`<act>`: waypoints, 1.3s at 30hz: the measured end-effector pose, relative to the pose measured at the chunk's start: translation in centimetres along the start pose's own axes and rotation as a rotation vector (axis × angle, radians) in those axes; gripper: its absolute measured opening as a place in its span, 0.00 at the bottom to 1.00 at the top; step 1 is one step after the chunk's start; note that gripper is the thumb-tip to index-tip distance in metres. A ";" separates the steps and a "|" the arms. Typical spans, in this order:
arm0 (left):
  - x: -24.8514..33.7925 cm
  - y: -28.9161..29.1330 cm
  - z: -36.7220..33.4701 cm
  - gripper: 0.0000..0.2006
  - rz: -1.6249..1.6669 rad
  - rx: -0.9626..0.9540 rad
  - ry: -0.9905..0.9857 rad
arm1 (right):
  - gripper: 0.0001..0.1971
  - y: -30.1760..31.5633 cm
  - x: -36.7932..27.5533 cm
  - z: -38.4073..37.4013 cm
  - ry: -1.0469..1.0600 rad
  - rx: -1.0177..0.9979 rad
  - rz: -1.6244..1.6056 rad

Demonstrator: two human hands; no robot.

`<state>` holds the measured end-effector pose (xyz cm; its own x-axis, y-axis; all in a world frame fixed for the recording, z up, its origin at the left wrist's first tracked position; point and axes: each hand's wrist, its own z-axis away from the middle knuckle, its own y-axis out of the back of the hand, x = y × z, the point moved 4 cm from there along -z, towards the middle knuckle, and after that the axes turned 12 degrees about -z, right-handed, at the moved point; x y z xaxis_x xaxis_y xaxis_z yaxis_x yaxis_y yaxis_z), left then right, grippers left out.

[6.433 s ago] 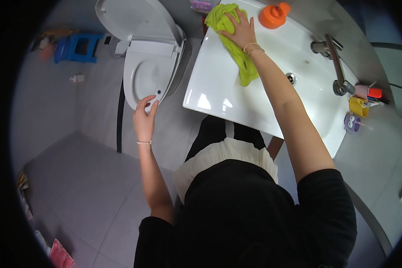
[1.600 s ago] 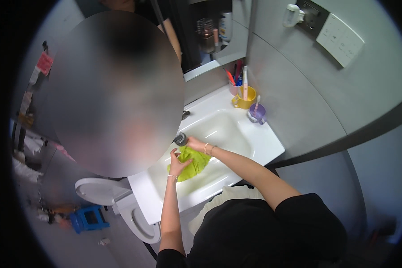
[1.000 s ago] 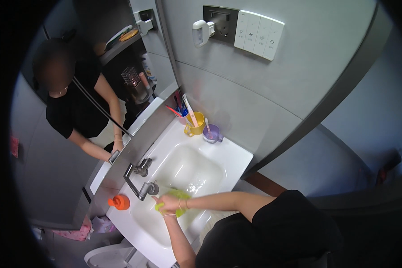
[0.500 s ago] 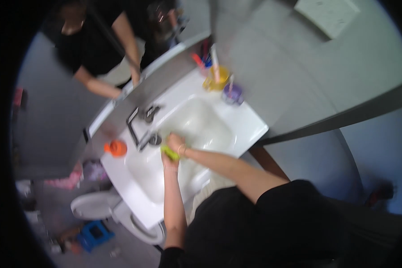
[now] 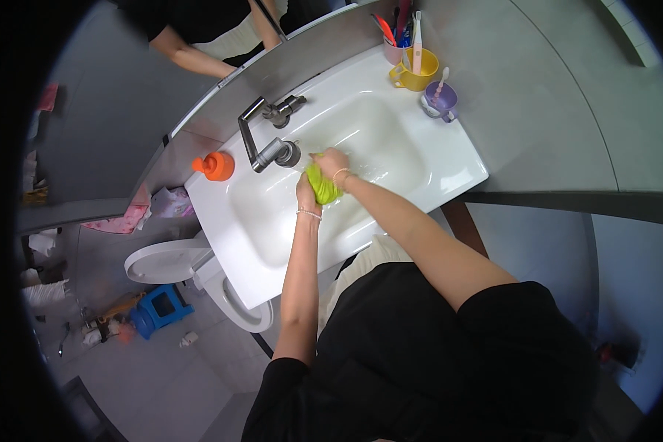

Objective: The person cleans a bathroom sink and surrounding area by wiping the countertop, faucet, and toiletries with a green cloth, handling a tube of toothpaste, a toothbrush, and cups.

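Observation:
A bright yellow-green cloth (image 5: 323, 186) is bunched between my two hands over the white sink basin (image 5: 261, 221). My left hand (image 5: 306, 193) is closed on the cloth's left side. At its upper end my right hand (image 5: 334, 159) grips the cloth, its fingers partly hidden. Just up and left of my hands is the grey faucet (image 5: 272, 152), whose spout head reaches over the basin. Splashes show in the basin around my hands.
An orange pump bottle (image 5: 215, 166) stands on the sink's left rim. At the far right corner are a yellow cup (image 5: 420, 72) with a toothbrush, a purple cup (image 5: 439, 102) and a pink cup (image 5: 398, 51). Below left are a toilet (image 5: 247, 313) and blue stool (image 5: 162, 306).
The view has shifted, so the sink and my hands appear higher and further right. More of the cloth shows between my hands, which both still grip it.

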<state>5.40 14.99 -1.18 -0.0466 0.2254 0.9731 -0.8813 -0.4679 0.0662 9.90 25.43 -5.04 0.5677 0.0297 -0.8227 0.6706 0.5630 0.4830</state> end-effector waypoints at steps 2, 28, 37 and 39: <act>0.9 0.7 0.3 0.17 -0.074 0.023 0.010 | 0.20 0.4 2.7 -1.0 -0.135 -0.259 -0.291; -1.5 4.0 -0.4 0.25 0.514 -0.014 0.424 | 0.13 -1.7 -9.7 10.4 0.517 0.074 -0.273; -2.5 0.3 -1.5 0.24 0.495 0.017 0.352 | 0.13 0.4 -5.2 2.8 0.271 0.259 -0.170; -2.3 0.1 -1.4 0.24 0.448 0.026 0.330 | 0.13 1.4 -3.0 1.0 0.123 0.194 -0.138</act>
<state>4.75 15.61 -3.77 -0.5630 0.2532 0.7867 -0.7293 -0.6000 -0.3287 9.63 25.37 -1.59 0.4100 0.0709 -0.9093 0.8232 0.4006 0.4024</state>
